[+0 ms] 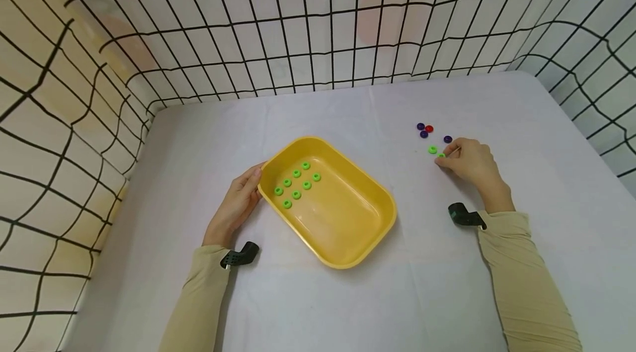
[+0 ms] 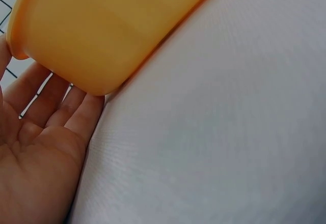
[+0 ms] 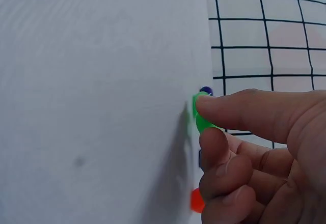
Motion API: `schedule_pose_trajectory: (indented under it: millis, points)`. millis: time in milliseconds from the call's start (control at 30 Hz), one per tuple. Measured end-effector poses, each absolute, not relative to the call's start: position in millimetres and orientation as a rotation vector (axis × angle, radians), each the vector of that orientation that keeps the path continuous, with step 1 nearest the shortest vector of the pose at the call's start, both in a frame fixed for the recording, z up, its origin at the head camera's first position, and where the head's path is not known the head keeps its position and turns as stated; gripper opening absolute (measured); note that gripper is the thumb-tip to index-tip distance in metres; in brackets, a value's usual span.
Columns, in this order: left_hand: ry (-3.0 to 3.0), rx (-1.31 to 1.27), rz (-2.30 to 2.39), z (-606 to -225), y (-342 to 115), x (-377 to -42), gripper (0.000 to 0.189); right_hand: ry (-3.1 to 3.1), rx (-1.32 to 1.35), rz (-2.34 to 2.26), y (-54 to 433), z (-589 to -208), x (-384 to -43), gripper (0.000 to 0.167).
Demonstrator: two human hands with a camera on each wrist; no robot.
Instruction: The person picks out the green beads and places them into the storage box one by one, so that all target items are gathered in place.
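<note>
A yellow plastic tray (image 1: 343, 225) lies at an angle on the white-covered table, with several small green rings (image 1: 306, 185) in rows near its left end. My left hand (image 1: 236, 203) holds the tray's left corner, thumb at the rim and fingers against the outer wall (image 2: 97, 46). To the right of the tray, my right hand (image 1: 472, 161) pinches one green ring (image 3: 205, 122) between thumb and index finger, low over the cloth. Just left of those fingertips lies another green ring (image 1: 433, 149). A dark purple ring (image 1: 448, 139) sits right behind them.
Farther back on the right, a red ring (image 1: 429, 128) and two purple rings (image 1: 424, 134) lie close together. Black wire grid panels (image 1: 318, 26) stand along the table's back and sides. Each wrist wears a small black camera (image 1: 240, 255).
</note>
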State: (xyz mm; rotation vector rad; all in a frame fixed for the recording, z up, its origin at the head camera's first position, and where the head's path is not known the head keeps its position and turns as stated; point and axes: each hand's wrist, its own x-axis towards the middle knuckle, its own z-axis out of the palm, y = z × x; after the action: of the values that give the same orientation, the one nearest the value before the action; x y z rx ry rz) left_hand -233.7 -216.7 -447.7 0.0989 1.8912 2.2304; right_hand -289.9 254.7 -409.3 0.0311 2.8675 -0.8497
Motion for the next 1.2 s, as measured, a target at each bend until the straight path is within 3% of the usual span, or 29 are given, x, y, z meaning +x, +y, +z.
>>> schedule_pose_trajectory:
  millis: [267,700,1000,1200]
  points:
    - [1.878,0.098,2.233,-447.1,-215.0,-238.9,0.059,2.972,-0.122,-0.898,226.1,-379.5,-285.4,0.034]
    - [1.896,0.065,2.211,-444.9,-214.2,-239.9,0.057,2.902,-0.672,-0.733,100.7,-315.4,-287.9,0.025]
    - [1.886,0.092,2.238,-447.2,-215.7,-239.1,0.055,2.644,-1.073,-0.316,12.3,-339.2,-269.9,0.019]
    - [1.878,0.085,2.242,-448.4,-217.4,-237.3,0.058,2.508,-1.196,-0.090,-18.0,-360.3,-256.1,0.016]
